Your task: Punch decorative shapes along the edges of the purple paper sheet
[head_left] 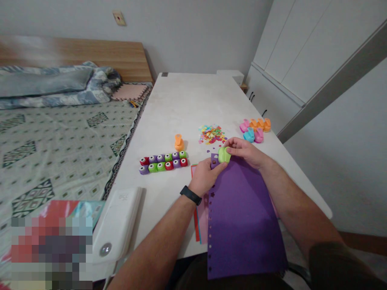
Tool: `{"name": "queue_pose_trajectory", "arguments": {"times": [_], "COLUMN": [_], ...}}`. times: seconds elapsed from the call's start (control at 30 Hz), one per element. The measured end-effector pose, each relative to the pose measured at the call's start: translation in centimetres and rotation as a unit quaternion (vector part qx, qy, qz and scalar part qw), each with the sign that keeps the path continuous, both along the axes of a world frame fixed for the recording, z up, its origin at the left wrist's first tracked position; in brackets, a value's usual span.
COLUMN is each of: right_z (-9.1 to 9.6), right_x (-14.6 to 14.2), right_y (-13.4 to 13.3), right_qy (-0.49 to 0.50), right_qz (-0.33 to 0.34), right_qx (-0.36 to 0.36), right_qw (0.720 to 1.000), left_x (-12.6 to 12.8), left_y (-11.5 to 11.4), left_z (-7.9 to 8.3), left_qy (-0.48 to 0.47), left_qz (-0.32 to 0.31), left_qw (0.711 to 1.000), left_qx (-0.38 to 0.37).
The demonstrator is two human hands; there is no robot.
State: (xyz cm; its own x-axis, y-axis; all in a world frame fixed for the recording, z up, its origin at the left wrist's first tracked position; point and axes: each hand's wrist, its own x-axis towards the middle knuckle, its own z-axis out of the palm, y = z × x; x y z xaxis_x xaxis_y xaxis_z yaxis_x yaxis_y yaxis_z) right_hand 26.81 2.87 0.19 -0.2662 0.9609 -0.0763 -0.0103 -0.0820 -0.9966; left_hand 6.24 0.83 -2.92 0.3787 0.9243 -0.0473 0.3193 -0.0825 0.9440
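Observation:
A sheet of purple paper (244, 217) hangs over the near table edge, with a row of small punched shapes along its left side. At its top left corner sits a light green paper punch (224, 154). My right hand (246, 152) is closed on the punch from the right, thumb on its near side. My left hand (206, 176), wearing a black wristband, grips the sheet's left edge, and its thumb reaches the punch's lower edge. Its other fingers are partly hidden. Just beyond lies a pile of colourful paper confetti (212, 134).
Two rows of small punches (163, 162) and an orange punch (179, 142) stand at left. More punches (255, 129) are grouped at right. Coloured sheets (203, 225) lie under the purple one. A white device (121, 221) sits at the table's left edge, beside a bed (69, 141).

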Motion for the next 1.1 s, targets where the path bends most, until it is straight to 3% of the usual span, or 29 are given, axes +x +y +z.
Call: {"name": "queue_pose_trajectory", "arguments": {"times": [0.43,0.67,1.1], "right_z": [0.09,0.02,-0.23], "right_x": [-0.20,-0.56,-0.61], "right_y": [-0.18,-0.22,-0.13], "right_qy": [-0.071,-0.129,-0.134], "right_qz": [0.039,0.018,0.001], "right_qx": [0.024,0.048,0.045], "right_qw": [0.996,0.990,0.990], "left_x": [-0.04,-0.02,-0.08], "left_y": [0.01,-0.01,-0.17], "left_z": [0.06,0.00,0.32], "left_qy": [-0.008,0.003,0.031], "left_qz": [-0.008,-0.002,-0.004], "left_qw": [1.000,1.000,0.997], "left_qx": [0.014,0.015,0.069]}}
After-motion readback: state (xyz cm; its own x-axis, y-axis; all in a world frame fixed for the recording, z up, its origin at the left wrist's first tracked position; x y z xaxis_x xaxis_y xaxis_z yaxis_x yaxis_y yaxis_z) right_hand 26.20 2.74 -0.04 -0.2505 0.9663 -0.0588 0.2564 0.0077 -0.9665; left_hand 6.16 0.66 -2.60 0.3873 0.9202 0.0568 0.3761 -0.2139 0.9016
